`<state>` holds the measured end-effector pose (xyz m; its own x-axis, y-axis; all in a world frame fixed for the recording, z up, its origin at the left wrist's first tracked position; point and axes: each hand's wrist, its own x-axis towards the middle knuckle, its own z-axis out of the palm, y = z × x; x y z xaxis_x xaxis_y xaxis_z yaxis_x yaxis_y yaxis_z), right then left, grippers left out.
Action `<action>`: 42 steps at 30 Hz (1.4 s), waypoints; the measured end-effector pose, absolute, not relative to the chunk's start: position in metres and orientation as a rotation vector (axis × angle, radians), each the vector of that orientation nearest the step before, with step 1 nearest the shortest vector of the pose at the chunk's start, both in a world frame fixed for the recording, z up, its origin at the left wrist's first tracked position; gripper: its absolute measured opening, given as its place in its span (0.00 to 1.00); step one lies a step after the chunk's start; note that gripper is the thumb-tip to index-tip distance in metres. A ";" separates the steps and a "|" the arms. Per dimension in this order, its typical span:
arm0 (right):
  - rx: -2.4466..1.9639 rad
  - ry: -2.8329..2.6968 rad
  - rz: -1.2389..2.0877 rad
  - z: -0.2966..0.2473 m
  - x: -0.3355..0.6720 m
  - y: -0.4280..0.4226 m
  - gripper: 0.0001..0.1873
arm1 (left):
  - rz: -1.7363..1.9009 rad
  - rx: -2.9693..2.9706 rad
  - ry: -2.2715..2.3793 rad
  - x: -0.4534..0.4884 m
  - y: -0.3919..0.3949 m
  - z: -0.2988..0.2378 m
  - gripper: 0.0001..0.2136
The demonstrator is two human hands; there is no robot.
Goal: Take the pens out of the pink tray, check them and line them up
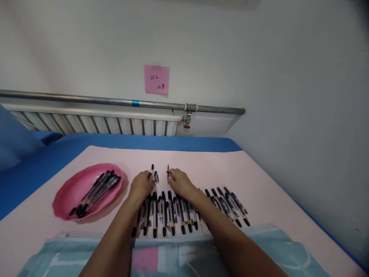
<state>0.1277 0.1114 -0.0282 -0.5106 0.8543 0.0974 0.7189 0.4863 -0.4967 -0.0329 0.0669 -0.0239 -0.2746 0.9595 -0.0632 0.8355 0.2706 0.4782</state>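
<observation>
My left hand (142, 184) is closed at the fingertips around a clear pen barrel (152, 171) with a black end pointing away from me. Thin and dark, a pen refill (168, 172) stands out from the pinched fingers of my right hand (179, 181). Between the hands a black-and-clear pen cap (156, 177) lies on the pink surface. Closer to me, below both hands, is a row of black and clear pen parts (155, 215), with caps lying among them. My right forearm hides part of that row.
At the left, a pink oval bowl (59, 204) holds several pens (99, 190). More pens and caps (226, 204) lie right of my right forearm. Light blue patterned cloth (69, 254) is nearest me. A radiator (115, 125) and a metal pipe (100, 99) run along the back wall.
</observation>
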 end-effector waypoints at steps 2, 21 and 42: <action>-1.338 -2.399 0.499 -0.029 0.128 0.112 0.17 | 0.515 1.632 2.204 -0.033 0.067 -0.024 0.14; -1.244 -2.479 0.391 -0.026 0.096 0.121 0.10 | 0.545 1.610 2.176 -0.030 0.066 -0.018 0.13; -1.429 -2.424 0.469 -0.046 0.090 0.124 0.09 | 0.632 1.620 2.121 -0.031 0.068 -0.029 0.12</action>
<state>0.0902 0.1243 -0.0465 -0.4671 0.8805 0.0807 0.7868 0.4556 -0.4164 -0.0307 0.0685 -0.0295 -0.2512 0.9672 -0.0384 0.7884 0.2275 0.5715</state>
